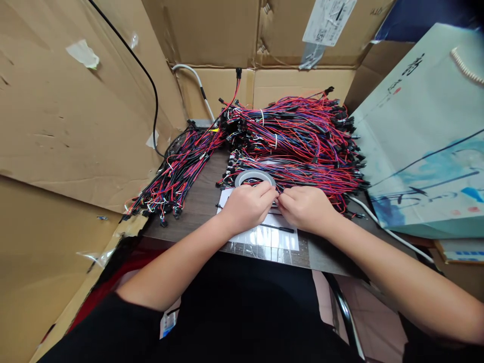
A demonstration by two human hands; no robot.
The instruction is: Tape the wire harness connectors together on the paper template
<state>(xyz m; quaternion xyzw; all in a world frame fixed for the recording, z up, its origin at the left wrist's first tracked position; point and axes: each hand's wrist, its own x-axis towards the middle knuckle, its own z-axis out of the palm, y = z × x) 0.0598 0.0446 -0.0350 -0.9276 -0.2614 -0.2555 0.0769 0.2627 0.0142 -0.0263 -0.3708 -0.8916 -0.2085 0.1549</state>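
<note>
My left hand (252, 205) and my right hand (307, 207) meet at the fingertips over the front of the table, both closed in a pinch. What they pinch is too small and too hidden to make out; a small dark reddish bit shows between the fingertips. Just behind my left hand lies a roll of tape (255, 175), whitish and ring-shaped. Under both hands is a white sheet (260, 239) with a glossy cover, and a thin black cable (284, 229) lies across it. Red, blue and black wire harnesses (302, 169) with black connectors are piled directly beyond my hands.
Another bundle of wire harnesses (181, 166) spreads at the left of the dark table (202, 194). Cardboard walls (94, 126) enclose the left and back. A pale paper bag (427, 166) stands at the right, with a white cable (393, 234) running past it.
</note>
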